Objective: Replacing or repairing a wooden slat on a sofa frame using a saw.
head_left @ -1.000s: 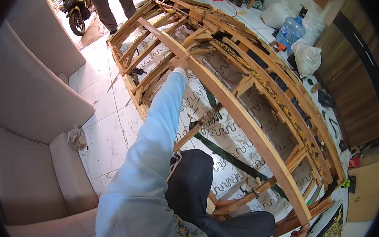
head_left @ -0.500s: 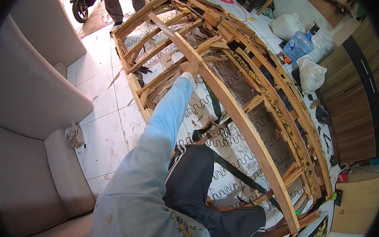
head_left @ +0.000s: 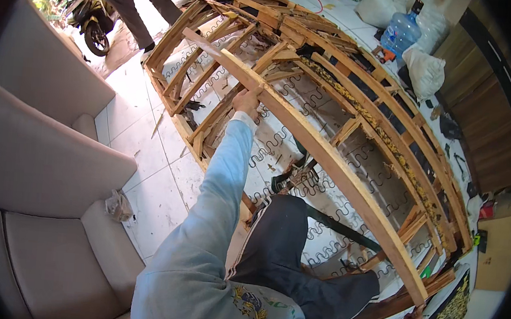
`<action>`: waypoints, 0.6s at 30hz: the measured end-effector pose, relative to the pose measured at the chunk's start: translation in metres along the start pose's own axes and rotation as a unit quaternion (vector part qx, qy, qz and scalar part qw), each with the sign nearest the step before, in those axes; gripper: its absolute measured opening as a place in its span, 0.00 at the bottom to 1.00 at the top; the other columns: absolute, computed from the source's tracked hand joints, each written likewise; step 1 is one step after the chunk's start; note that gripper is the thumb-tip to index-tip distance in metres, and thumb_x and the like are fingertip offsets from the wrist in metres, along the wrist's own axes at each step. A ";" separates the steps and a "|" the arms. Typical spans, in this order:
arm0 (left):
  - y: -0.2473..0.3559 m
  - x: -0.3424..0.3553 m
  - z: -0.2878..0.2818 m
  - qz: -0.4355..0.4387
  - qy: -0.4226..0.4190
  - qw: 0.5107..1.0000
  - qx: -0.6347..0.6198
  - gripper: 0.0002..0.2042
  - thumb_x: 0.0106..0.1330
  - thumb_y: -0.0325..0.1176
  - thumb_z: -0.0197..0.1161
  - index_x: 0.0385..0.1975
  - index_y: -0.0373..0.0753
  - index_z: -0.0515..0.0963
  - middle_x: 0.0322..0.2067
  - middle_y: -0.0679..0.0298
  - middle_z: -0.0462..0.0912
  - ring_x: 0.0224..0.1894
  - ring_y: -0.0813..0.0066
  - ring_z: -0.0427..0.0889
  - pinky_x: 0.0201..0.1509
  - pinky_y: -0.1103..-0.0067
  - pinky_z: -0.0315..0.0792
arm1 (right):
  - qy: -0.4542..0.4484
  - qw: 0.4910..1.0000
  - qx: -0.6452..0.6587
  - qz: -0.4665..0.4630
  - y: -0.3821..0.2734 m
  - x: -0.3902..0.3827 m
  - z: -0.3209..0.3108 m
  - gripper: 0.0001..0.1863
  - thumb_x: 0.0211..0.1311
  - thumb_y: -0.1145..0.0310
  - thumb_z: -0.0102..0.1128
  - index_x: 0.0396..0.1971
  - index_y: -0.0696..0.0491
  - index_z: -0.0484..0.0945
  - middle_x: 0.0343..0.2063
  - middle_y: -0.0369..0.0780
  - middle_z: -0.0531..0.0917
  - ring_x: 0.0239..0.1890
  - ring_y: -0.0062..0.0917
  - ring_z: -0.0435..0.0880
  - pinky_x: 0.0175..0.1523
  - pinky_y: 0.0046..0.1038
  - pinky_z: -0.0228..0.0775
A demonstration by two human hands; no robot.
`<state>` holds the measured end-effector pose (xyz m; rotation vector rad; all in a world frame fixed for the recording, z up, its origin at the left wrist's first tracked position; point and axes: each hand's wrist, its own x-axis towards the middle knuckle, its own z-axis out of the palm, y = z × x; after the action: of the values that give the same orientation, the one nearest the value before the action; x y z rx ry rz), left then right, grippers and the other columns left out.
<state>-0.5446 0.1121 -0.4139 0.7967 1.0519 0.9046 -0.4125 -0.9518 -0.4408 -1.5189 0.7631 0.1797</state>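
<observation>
A long, slightly curved wooden board (head_left: pixel 350 182) slants across the view, above a wooden sofa frame (head_left: pixel 346 130) lying on the floor. My left hand (head_left: pixel 247 102), arm stretched out, is closed round the board's edge toward its far end. Down at the near right end, my right hand (head_left: pixel 414 318) grips the board's tip; part of that hand is hidden. Beneath the board, zigzag metal springs (head_left: pixel 268 154) run across the frame. My knee, in dark trousers (head_left: pixel 276 239), is bent beside the frame's near side.
A beige upholstered sofa (head_left: pixel 50 257) stands at left, a clear plastic bag (head_left: pixel 120 206) by its arm. Far right are a blue water jug (head_left: pixel 400 34), a white sack (head_left: pixel 425 76) and a wood-grain cabinet (head_left: pixel 481 111). A person's legs (head_left: pixel 129 8) and a motorbike (head_left: pixel 94 30) are far left.
My view has swung somewhat, so most things sit further right or lower. Both hands keep hold of the board, which stays over the frame at a similar slant.
</observation>
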 end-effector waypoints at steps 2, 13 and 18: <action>-0.025 0.001 0.009 -0.056 -0.042 0.995 -0.069 0.12 0.58 0.28 0.73 0.39 0.35 0.79 0.32 0.65 0.82 0.25 0.77 0.77 0.26 0.84 0.71 | -0.063 0.993 0.046 -0.094 -0.063 0.001 -0.074 0.20 0.66 0.55 0.60 0.55 0.43 0.74 0.43 0.22 0.78 0.26 0.09 0.66 0.25 0.18 0.50; -0.008 -0.014 -0.003 -0.110 -0.056 0.992 -0.033 0.17 0.66 0.51 0.64 0.39 0.43 0.76 0.26 0.68 0.77 0.23 0.77 0.75 0.21 0.81 0.70 | -0.008 0.994 0.076 -0.077 -0.015 -0.050 0.031 0.27 0.55 0.51 0.73 0.52 0.46 0.76 0.38 0.23 0.79 0.20 0.05 0.65 0.23 0.12 0.53; -0.029 -0.032 0.034 -0.138 -0.040 0.990 -0.011 0.18 0.70 0.53 0.57 0.44 0.44 0.74 0.30 0.65 0.80 0.22 0.73 0.76 0.19 0.78 0.69 | 0.049 0.994 0.080 -0.058 -0.033 -0.059 -0.006 0.25 0.53 0.50 0.74 0.47 0.45 0.77 0.29 0.23 0.77 0.18 0.07 0.62 0.21 0.14 0.50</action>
<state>-0.5130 0.0676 -0.4178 0.6437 1.0501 0.6423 -0.4407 -0.9401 -0.3805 -1.4229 0.7470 -0.0415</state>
